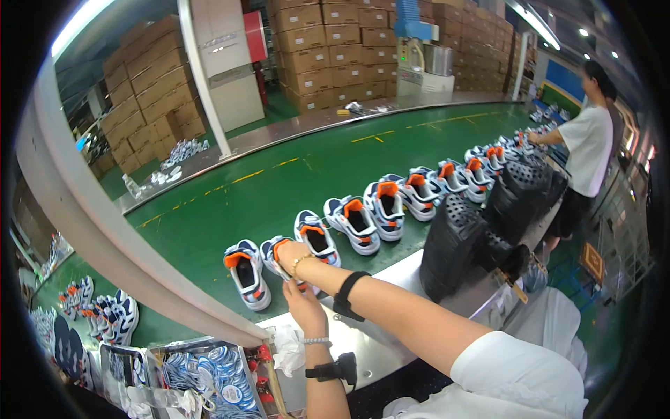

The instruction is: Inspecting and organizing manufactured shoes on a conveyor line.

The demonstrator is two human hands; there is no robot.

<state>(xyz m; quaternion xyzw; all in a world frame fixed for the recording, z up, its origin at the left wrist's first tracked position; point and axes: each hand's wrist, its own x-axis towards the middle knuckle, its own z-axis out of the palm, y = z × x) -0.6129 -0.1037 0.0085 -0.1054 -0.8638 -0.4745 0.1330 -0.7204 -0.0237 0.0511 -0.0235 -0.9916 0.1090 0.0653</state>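
Observation:
A white, navy and orange sneaker (268,253) stands on the green conveyor belt (237,202), between both my hands. My right hand (292,254) reaches into its opening from above, and the fingers are hidden inside. At the heel, my left hand (304,304) has its fingers closed against the shoe. Just left of it stands a matching sneaker (246,274). Another sneaker (317,236) sits close behind my right wrist, partly covered by the forearm. More of the same sneakers (354,225) form a row running off to the far right.
Black perforated shoe lasts (453,241) stand on the metal ledge at right. Near left, a tray (241,349) holds round blue-white tags beside crumpled white paper (287,349). A curved white post (118,223) crosses the left. A person (590,140) works farther along the belt.

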